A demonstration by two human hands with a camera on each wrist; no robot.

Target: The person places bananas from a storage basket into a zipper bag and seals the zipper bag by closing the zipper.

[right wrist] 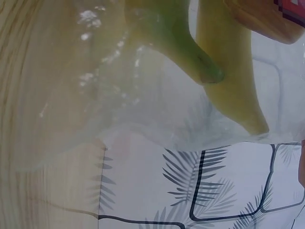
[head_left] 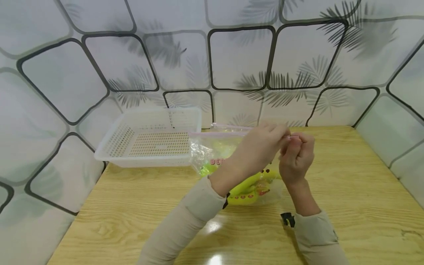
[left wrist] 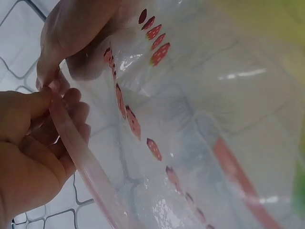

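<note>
A clear plastic zip bag with printed strawberries and a pink zip strip stands on the table. Inside lie yellow bananas, one with a green stem end in the right wrist view. My left hand reaches across the bag's front to its top right corner, fingertips pinching the strip there. Beside it my right hand pinches the same corner between thumb and curled fingers. In the left wrist view the pink strip runs down from the meeting fingertips. A second pink strip shows apart from it.
Behind and left of the bag sits a white plastic basket with slotted sides and bottom. The wood-grain table meets a patterned wall covering at the back and sides.
</note>
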